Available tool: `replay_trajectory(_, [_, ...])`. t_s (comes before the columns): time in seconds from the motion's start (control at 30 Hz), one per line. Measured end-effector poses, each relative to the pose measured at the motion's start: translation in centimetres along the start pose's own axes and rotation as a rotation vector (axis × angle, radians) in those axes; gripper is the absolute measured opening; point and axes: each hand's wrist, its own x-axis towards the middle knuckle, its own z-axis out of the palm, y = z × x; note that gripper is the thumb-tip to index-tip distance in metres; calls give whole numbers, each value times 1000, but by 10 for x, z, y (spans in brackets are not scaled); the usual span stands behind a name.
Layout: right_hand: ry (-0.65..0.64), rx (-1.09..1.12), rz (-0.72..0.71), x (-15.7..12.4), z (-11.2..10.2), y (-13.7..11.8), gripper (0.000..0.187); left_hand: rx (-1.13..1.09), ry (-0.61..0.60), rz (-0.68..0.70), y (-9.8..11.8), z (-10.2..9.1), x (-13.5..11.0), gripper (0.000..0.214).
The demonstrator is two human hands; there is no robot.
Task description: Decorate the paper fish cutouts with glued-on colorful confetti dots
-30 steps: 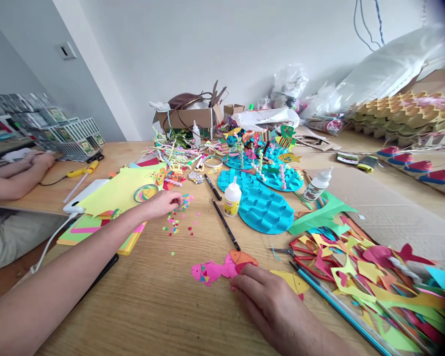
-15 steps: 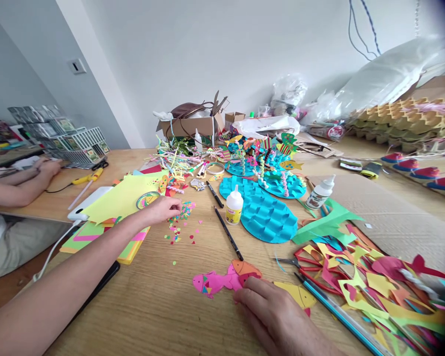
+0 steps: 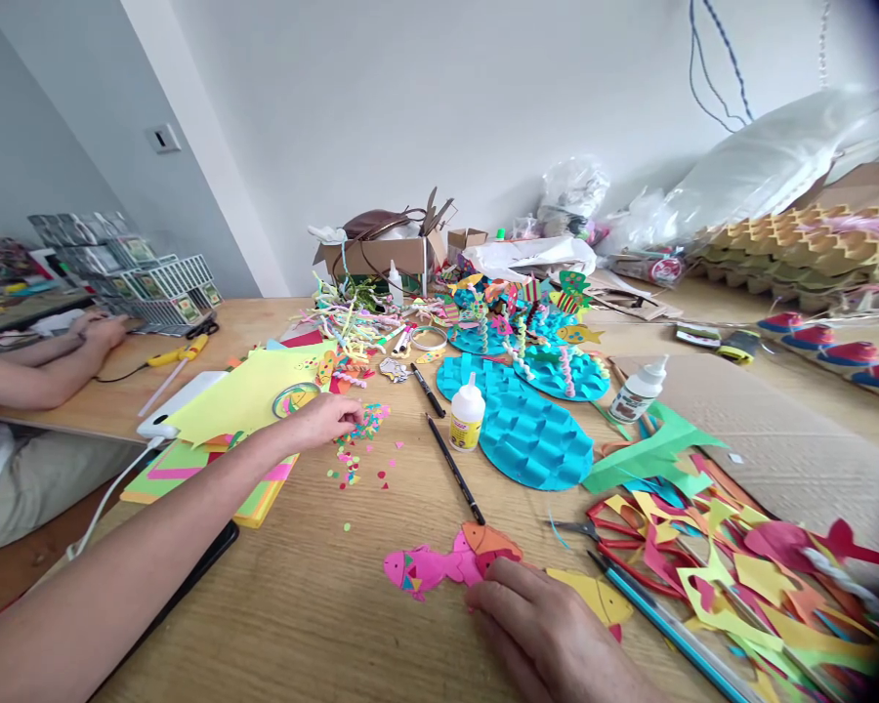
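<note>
Head | left hand [image 3: 329,420] bunched at confetti [image 3: 373,422] | right hand [image 3: 546,625] curled over paper fish [image 3: 493,543] | grips unclear | yellow bottle label [image 3: 466,434] illegible

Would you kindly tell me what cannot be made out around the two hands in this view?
In the head view:
Whether the left hand holds any paper bits: hidden by the hand itself.
The near side of the red paper: covered by the right hand.
Small print on the yellow-labelled bottle: too small to read.
The co-worker's arm, upper end: cut off by the left edge.
</note>
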Motion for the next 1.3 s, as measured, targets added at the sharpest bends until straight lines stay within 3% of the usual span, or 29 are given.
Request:
replay_trajectory(0.3, [39,-30,-47,-1,1,-2,24,0,-95,95,13,-5,-20,15])
replay_trajectory(0.7, [-4,-3,12,-2,-2,-3,25,-8,-143,204,37,-3,-38,15])
replay_trajectory(0.97, [-9,4,28,-2,-1,-3,22,84,-104,212,38,11,-42,10])
replay_trajectory(1.3, [3,42,34,-1,-1,-2,22,77,-120,182,39,9,-40,12])
